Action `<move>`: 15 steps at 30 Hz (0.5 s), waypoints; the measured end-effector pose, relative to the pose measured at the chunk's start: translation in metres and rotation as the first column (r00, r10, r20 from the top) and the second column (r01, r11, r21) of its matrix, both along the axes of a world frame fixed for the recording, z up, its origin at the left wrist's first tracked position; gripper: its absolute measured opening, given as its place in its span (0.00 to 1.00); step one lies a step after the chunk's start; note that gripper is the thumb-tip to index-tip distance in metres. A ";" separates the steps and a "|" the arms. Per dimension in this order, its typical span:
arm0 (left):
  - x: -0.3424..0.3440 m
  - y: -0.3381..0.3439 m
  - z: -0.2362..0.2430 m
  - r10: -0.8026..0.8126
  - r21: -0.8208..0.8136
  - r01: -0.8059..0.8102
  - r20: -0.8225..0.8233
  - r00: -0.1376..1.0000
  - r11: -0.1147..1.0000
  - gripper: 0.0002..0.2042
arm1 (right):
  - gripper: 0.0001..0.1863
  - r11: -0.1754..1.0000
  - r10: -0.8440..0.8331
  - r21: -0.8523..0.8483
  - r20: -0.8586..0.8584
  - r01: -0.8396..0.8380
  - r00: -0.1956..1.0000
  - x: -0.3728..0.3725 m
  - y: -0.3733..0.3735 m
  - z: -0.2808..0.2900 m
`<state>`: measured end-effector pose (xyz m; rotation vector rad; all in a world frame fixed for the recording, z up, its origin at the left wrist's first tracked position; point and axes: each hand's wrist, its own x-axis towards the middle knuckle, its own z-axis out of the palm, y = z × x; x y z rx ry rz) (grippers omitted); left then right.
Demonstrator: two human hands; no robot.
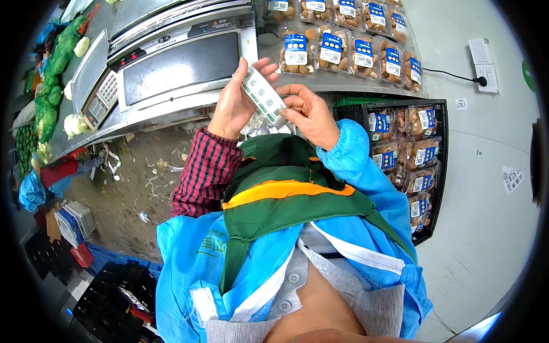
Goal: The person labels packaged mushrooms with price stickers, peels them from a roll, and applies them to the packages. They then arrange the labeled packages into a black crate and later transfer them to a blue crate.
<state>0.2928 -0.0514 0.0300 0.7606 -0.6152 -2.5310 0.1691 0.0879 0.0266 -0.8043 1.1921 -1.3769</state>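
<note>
A white strip of stickers (pixel 262 95) with green bands and square codes hangs in front of me, between my hands. My left hand (pixel 233 107) cradles it from behind, thumb up along its left edge and fingertips showing past the far side. At the strip's lower right end, my right hand (pixel 313 115) pinches the corner between thumb and fingers. Whether it is a roll or a folded stack, I cannot tell. Beyond both hands, clear packs of brown mushrooms (pixel 332 50) with blue labels stand in rows on the metal counter (pixel 343 83).
A wrapping machine (pixel 182 66) with a dark plate and a keypad scale (pixel 102 98) stand at the far left. On the right, a black crate (pixel 441 123) holds more packs. A black cord (pixel 449 73) runs to a wall socket. Scraps litter the floor (pixel 134 194) at left.
</note>
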 end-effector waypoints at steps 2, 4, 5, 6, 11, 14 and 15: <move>0.008 -0.005 -0.001 -0.108 -0.018 0.109 0.024 0.994 0.994 0.23 | 0.22 0.999 -0.042 0.012 -0.025 0.043 0.999 -0.002 -0.009 0.000; 0.017 -0.002 -0.011 -0.200 -0.093 0.208 0.089 0.976 0.974 0.21 | 0.23 0.999 -0.016 -0.035 -0.195 0.010 0.981 -0.003 -0.014 0.000; 0.020 0.000 -0.016 -0.248 -0.133 0.263 0.118 0.961 0.956 0.20 | 0.23 0.998 -0.013 -0.059 -0.285 -0.004 0.958 -0.006 -0.016 0.001; 0.022 0.002 -0.019 -0.271 -0.102 0.289 0.161 0.949 0.952 0.17 | 0.22 0.999 0.012 -0.027 -0.480 -0.029 0.877 -0.009 -0.017 0.008; 0.011 0.009 -0.022 -0.258 -0.063 0.281 0.248 0.934 0.958 0.16 | 0.10 0.979 0.069 -0.078 -0.745 -0.190 0.663 -0.025 -0.016 0.002; 0.003 0.006 -0.033 -0.194 -0.005 0.200 0.220 0.956 0.980 0.15 | 0.07 0.968 0.062 -0.144 -0.653 -0.204 0.755 -0.049 -0.022 0.002; 0.001 0.005 -0.036 -0.151 0.018 0.151 0.224 0.963 0.988 0.15 | 0.07 0.960 0.038 -0.197 -0.608 -0.197 0.793 -0.062 -0.027 0.001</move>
